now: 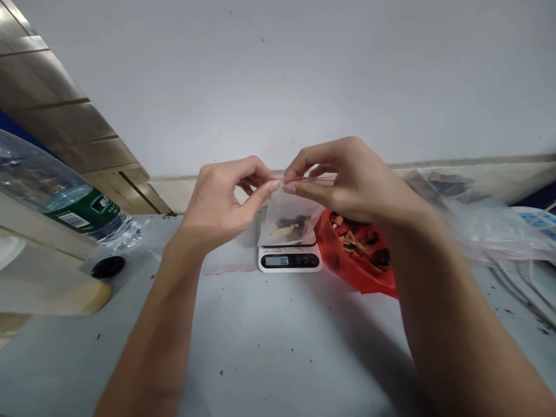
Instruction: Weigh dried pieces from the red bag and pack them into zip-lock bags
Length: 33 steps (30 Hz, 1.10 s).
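Between my hands hangs a small translucent zip bag (290, 215) with a few dark and pale dried pieces low inside it. My left hand (232, 194) pinches its top edge from the left. Close beside those fingertips, my right hand (334, 176) pinches the same edge, where a pink seal line runs. Directly behind and below the bag is a white digital kitchen scale (321, 263), its display reading 0.0. The bag hides most of the weighing plate, and I cannot tell whether it touches it. A red plastic bag (347, 278) of dried pieces lies open right of the scale, partly behind my right wrist.
A large water bottle (82, 211) with a green label stands at the left, near a black cap (108, 267) and a pale container (39, 284). Clear plastic bags (490, 226) and white cables (516, 289) lie right. A flat clear bag (230, 260) is left of the scale. A wall rises behind.
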Each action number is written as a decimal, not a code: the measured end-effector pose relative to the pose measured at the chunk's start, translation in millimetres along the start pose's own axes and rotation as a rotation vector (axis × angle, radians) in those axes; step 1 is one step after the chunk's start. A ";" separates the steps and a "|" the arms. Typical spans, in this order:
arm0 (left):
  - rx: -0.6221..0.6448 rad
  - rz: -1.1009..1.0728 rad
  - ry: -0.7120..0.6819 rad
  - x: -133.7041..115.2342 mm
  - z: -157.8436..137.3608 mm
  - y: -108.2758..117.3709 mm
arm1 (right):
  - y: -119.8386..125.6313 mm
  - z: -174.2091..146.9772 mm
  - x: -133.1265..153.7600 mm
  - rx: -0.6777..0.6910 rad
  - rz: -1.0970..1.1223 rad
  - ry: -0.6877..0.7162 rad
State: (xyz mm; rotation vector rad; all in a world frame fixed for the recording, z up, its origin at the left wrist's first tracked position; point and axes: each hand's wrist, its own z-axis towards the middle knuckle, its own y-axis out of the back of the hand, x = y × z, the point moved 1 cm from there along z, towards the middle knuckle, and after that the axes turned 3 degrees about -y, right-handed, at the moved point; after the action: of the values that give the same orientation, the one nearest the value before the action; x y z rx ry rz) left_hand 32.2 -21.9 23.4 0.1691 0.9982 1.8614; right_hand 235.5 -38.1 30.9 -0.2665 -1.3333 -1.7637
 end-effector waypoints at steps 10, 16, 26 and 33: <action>0.153 -0.026 -0.055 2.1 1.0 -0.9 | -4.6 -0.2 1.4 0.014 0.042 -0.050; 0.194 0.071 -0.076 7.0 2.8 9.4 | 5.0 -0.9 -11.7 0.034 0.040 -0.058; 0.204 0.129 -0.068 11.0 2.3 22.0 | 24.9 -8.9 -32.1 0.049 0.034 -0.082; 0.221 0.116 -0.046 11.2 2.1 23.2 | 28.2 -11.3 -35.3 0.040 -0.006 -0.117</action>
State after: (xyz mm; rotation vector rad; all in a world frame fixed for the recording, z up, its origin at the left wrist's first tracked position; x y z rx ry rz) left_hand 11.5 -15.9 37.6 0.4070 1.1827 1.8391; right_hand 280.8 -30.7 23.1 -0.3484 -1.4516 -1.7467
